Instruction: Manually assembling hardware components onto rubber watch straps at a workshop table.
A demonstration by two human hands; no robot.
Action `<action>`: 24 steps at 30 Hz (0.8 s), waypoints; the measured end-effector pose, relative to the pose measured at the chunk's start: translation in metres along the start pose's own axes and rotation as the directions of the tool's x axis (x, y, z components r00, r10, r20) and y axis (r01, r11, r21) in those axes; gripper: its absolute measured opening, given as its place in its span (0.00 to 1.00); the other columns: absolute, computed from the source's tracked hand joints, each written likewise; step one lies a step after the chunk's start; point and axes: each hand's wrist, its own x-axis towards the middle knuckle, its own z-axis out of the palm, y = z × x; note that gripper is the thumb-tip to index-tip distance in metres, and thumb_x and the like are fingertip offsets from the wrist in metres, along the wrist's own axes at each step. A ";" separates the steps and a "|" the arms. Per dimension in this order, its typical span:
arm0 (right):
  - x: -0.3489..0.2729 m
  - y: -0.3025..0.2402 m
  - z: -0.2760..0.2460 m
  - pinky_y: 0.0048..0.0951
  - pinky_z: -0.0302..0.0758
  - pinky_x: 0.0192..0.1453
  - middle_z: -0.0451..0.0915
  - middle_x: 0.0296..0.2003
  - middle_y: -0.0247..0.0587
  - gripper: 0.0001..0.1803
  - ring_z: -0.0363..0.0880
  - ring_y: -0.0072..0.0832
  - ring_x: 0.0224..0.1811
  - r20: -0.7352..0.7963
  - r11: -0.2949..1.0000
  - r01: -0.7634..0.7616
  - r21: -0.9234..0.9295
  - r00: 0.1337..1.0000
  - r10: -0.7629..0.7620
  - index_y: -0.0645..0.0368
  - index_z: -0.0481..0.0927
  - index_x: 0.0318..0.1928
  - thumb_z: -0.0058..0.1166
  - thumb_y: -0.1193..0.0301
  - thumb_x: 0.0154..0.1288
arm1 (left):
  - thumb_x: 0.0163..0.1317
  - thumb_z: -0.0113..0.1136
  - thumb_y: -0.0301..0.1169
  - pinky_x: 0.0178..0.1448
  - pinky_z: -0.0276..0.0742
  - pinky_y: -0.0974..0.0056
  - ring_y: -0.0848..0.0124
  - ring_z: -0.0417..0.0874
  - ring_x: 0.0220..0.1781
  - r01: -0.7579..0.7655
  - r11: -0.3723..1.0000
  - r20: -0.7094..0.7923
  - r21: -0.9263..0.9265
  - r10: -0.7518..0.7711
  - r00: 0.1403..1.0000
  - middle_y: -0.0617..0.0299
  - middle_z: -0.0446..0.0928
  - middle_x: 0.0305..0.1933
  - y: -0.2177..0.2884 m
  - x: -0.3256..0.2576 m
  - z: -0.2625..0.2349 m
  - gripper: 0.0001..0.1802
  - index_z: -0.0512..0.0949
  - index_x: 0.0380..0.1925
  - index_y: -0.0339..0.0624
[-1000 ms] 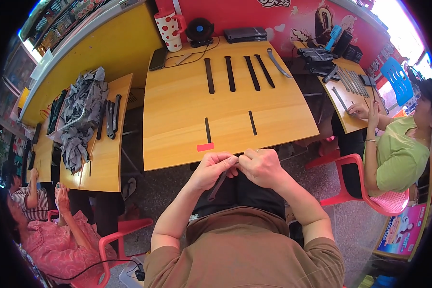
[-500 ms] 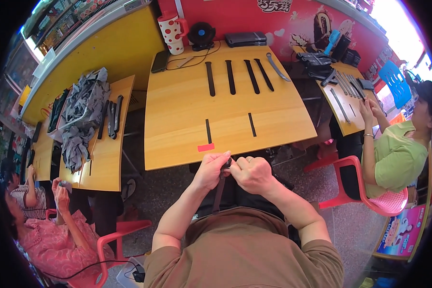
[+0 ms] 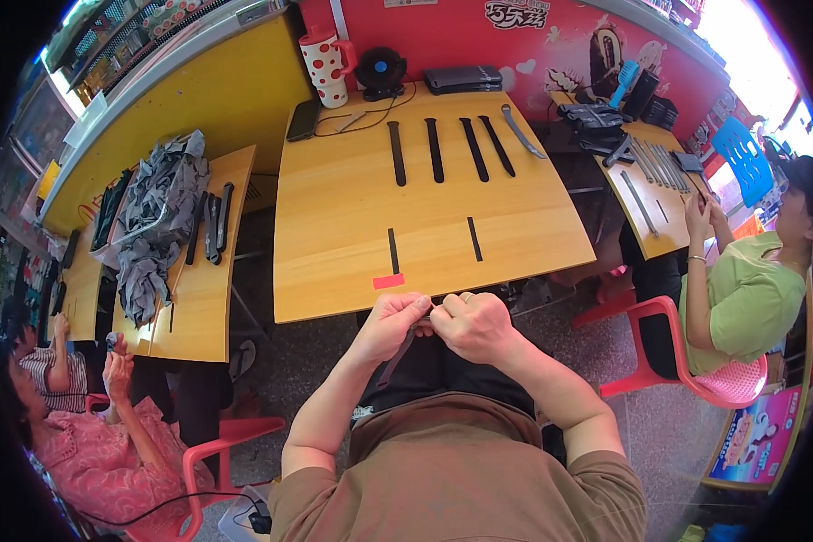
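Just in front of the table's near edge, my left hand (image 3: 390, 327) and my right hand (image 3: 472, 327) meet, fingers closed. Between them they pinch a dark flat strap (image 3: 396, 361), whose loose end hangs down below my left hand over my lap. My fingers hide its upper end. On the wooden table (image 3: 334, 199) ahead, a short red strip (image 3: 388, 282) lies by the near edge. Two thin black strips, one left (image 3: 392, 248) and one right (image 3: 474, 239), lie just beyond. Farther back is a row of long dark straps (image 3: 434, 150), with a curved grey strap (image 3: 523, 132) at its right.
A spotted tumbler (image 3: 323, 68), a small black fan (image 3: 380, 70), a phone (image 3: 303, 119) and a dark stack (image 3: 462, 79) stand or lie along the back. Other people work at side tables: one in green (image 3: 750, 289) at right, one in pink (image 3: 99, 452) at left beside heaped grey pieces (image 3: 154, 194).
The strap's hanging end has swung left and is more slanted. My left hand has tilted slightly, and both hands stay close together.
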 end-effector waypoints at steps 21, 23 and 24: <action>-0.022 -0.017 -0.056 0.33 0.58 0.15 0.61 0.14 0.36 0.22 0.66 0.32 0.12 -0.377 0.900 0.140 0.414 0.926 0.030 0.54 0.65 0.17 0.70 0.70 0.49 | 0.75 0.45 0.37 0.29 0.75 0.64 0.67 0.74 0.25 -0.554 0.743 -0.832 -0.376 -0.008 0.554 0.56 0.74 0.29 0.069 0.067 -0.163 0.16 0.71 0.34 0.35; -0.034 -0.017 -0.069 0.33 0.58 0.15 0.62 0.14 0.36 0.18 0.65 0.33 0.12 -0.385 0.909 0.076 0.410 0.918 0.097 0.57 0.68 0.19 0.69 0.72 0.49 | 0.75 0.44 0.38 0.28 0.74 0.63 0.67 0.74 0.25 -0.595 0.688 -0.850 -0.416 -0.060 0.524 0.56 0.74 0.29 0.065 0.074 -0.182 0.17 0.71 0.34 0.35; -0.042 -0.015 -0.074 0.33 0.58 0.15 0.62 0.15 0.36 0.17 0.64 0.32 0.12 -0.378 0.901 0.035 0.431 0.914 0.146 0.58 0.70 0.19 0.69 0.73 0.49 | 0.76 0.43 0.39 0.28 0.75 0.63 0.67 0.75 0.25 -0.647 0.696 -0.891 -0.311 0.024 0.454 0.56 0.74 0.28 0.063 0.075 -0.189 0.18 0.71 0.34 0.35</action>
